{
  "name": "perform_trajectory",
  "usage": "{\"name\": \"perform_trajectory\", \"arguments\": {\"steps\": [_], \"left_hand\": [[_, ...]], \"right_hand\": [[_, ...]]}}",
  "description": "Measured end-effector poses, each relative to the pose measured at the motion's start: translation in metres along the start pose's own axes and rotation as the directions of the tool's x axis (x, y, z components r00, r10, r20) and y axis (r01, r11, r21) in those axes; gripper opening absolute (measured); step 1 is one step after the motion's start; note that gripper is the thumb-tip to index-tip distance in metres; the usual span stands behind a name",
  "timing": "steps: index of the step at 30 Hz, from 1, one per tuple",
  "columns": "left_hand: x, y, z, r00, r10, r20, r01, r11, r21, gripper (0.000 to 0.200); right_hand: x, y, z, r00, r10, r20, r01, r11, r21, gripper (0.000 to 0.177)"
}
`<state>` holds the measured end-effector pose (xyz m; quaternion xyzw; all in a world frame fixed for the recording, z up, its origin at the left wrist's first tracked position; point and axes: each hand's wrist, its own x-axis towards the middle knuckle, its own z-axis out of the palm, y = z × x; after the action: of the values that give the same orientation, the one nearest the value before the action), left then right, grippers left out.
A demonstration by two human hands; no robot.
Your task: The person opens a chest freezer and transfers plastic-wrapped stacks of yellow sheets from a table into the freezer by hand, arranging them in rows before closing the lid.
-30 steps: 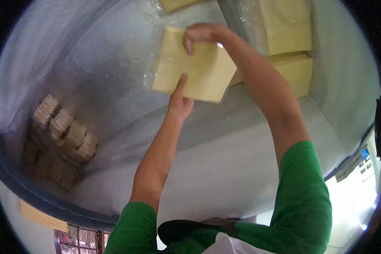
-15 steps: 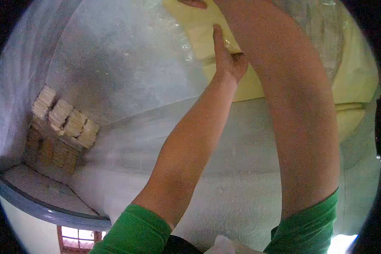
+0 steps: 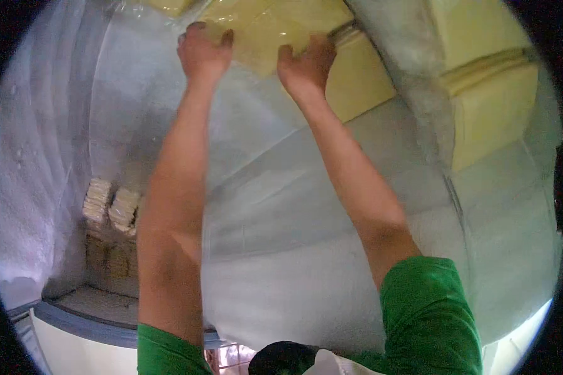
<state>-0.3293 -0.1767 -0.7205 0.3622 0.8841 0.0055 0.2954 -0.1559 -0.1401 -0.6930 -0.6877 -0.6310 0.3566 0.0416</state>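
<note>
A plastic-wrapped yellow package [image 3: 256, 28] lies at the top of the view, inside a frosted, pale-walled container [image 3: 294, 269]. At its left edge is my left hand [image 3: 205, 55], thumb and fingers parted around the corner. My right hand [image 3: 306, 69] grips the near edge farther right, its fingertips blurred. Just beyond the right hand another yellow block [image 3: 363, 75] rests on the grey surface. The far side of the package is cut off by the frame.
More yellow packages [image 3: 494, 106] lie at the right. Stacked pale, wrapped bundles [image 3: 124, 209] stand low at the left, partly behind my left arm. A dark grey rim [image 3: 94, 328] curves along the lower left, and a window shows beyond it.
My left hand has moved left, to the package's left edge. The right hand has come down into view, and my arms no longer overlap. The whole view has shifted.
</note>
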Motion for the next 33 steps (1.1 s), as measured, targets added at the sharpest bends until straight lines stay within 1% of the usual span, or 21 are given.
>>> {"name": "perform_trajectory", "arguments": {"steps": [1,2,3,5,6,7,8,9,11,12,15,16,18,20,21,23,24,27,30,32,33], "left_hand": [[0.008,-0.008,-0.003,0.987,0.143,-0.071,-0.141,0.990,0.026,0.070],[0.016,-0.012,-0.003,0.948,0.283,-0.144,-0.277,0.959,0.059,0.076],[0.023,-0.014,-0.003,0.944,0.296,-0.148,-0.290,0.955,0.062,0.076],[0.030,-0.019,-0.001,0.969,0.244,0.034,-0.233,0.954,-0.188,0.080],[0.031,-0.021,0.001,0.969,0.244,0.037,-0.234,0.955,-0.185,0.080],[0.036,-0.022,0.002,0.963,0.249,0.100,-0.223,0.950,-0.218,0.083],[0.039,-0.024,0.003,0.956,0.249,0.153,-0.206,0.946,-0.251,0.087],[0.042,-0.024,0.006,0.960,0.245,0.137,-0.206,0.946,-0.248,0.087],[0.037,-0.021,0.012,0.971,0.219,0.094,-0.213,0.975,-0.070,0.092],[0.029,-0.020,0.007,0.975,0.203,0.086,-0.197,0.978,-0.068,0.092],[0.014,-0.018,-0.022,0.990,0.140,0.017,-0.139,0.989,-0.052,0.094],[0.008,-0.025,-0.032,0.993,0.113,0.026,-0.111,0.991,-0.081,0.089],[-0.016,-0.036,-0.066,0.992,0.055,0.114,-0.036,0.987,-0.156,0.077],[-0.049,-0.044,-0.110,0.969,-0.001,0.249,0.058,0.973,-0.222,0.066],[-0.069,-0.048,-0.133,0.950,-0.029,0.310,0.108,0.964,-0.242,0.061],[-0.112,-0.054,-0.176,0.929,-0.062,0.365,0.116,0.985,-0.128,0.058],[-0.134,-0.052,-0.201,0.940,-0.066,0.334,0.115,0.985,-0.129,0.058],[-0.213,-0.052,-0.278,0.935,0.005,0.354,0.014,0.999,-0.051,0.052],[-0.298,-0.071,-0.341,0.987,0.110,0.116,-0.089,0.981,-0.170,0.044],[-0.365,-0.070,-0.404,0.994,0.086,-0.071,-0.105,0.936,-0.337,0.037],[-0.404,-0.084,-0.432,0.989,0.017,-0.145,-0.064,0.942,-0.328,0.037]], "right_hand": [[-0.008,0.012,0.003,0.974,0.212,0.074,-0.215,0.976,0.041,0.063],[-0.012,0.029,0.016,0.975,0.215,0.059,-0.218,0.975,0.050,0.063],[-0.013,0.044,0.035,0.982,0.189,0.028,-0.190,0.979,0.078,0.066],[-0.002,0.052,0.043,0.985,0.175,-0.001,-0.174,0.979,0.104,0.068],[0.008,0.048,0.037,0.969,0.217,0.119,-0.246,0.893,0.378,0.073],[0.020,0.048,0.037,0.946,0.217,0.239,-0.321,0.726,0.608,0.077],[0.031,0.052,0.042,0.949,0.207,0.240,-0.313,0.727,0.611,0.077],[0.045,0.062,0.056,0.921,0.311,0.235,-0.389,0.702,0.596,0.077],[0.054,0.073,0.065,0.896,0.366,0.253,-0.444,0.708,0.549,0.074],[0.059,0.077,0.069,0.881,0.393,0.262,-0.472,0.709,0.525,0.072],[0.058,0.080,0.057,0.924,0.263,0.277,-0.379,0.534,0.756,0.062],[0.053,0.079,0.046,0.899,0.234,0.371,-0.434,0.601,0.671,0.058],[0.030,0.030,-0.008,0.715,0.305,0.629,-0.572,0.772,0.275,0.056],[0.010,0.003,-0.040,0.538,0.409,0.737,-0.588,0.808,-0.019,0.052],[-0.003,0.020,-0.033,0.536,0.391,0.748,-0.600,0.800,0.011,0.048],[-0.037,-0.003,-0.077,0.480,0.253,0.840,-0.638,0.758,0.136,0.050],[-0.048,-0.011,-0.092,0.433,0.263,0.862,-0.703,0.697,0.141,0.050],[-0.082,-0.012,-0.118,0.352,0.215,0.911,-0.822,0.536,0.192,0.054],[-0.112,-0.044,-0.157,0.421,0.177,0.890,-0.762,0.601,0.241,0.054],[-0.121,-0.058,-0.176,0.429,0.152,0.890,-0.698,0.682,0.220,0.054],[-0.128,-0.065,-0.184,0.450,0.108,0.887,-0.658,0.711,0.248,0.053]]}}
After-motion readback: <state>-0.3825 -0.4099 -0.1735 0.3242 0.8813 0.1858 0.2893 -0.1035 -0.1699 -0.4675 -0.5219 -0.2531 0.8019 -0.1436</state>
